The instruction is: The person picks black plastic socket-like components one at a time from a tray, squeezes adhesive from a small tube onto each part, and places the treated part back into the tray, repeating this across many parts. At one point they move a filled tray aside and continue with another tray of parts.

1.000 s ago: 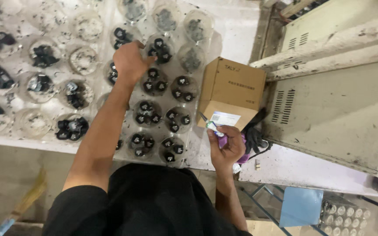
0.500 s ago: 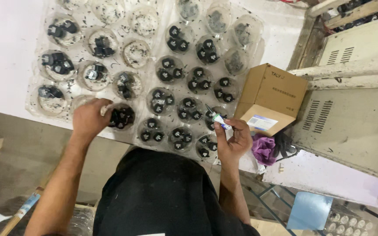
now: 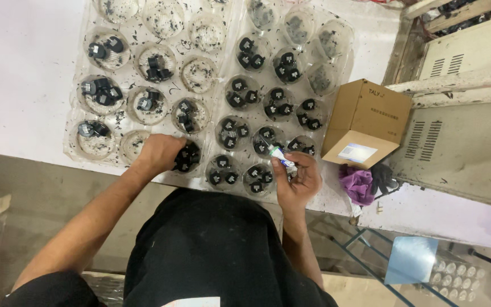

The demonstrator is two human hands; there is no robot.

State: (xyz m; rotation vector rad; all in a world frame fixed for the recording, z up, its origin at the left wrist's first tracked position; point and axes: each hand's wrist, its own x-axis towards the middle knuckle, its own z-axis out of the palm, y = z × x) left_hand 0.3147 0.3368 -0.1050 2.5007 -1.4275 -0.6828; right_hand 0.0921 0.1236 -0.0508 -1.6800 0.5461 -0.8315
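Two clear plastic trays with round cups lie side by side on a white table: the left tray (image 3: 75,116) and the right tray (image 3: 231,65). Many cups hold small black parts (image 3: 243,92). My left hand (image 3: 157,153) rests at the front edge of the left tray, fingers closed over the black parts (image 3: 187,159) in a near cup. My right hand (image 3: 298,179) hovers at the front of the right tray and holds a small white tube (image 3: 282,157) with its tip pointing up and left.
A brown cardboard box (image 3: 367,122) stands right of the trays, with a purple cloth (image 3: 356,185) and a black rag below it. A beige metal machine casing (image 3: 461,136) fills the right side. The table's front edge (image 3: 41,156) runs just under my hands.
My left hand drew back from the middle cups to the near cup at the left tray's front. The camera view shifted left. My right hand kept the tube.
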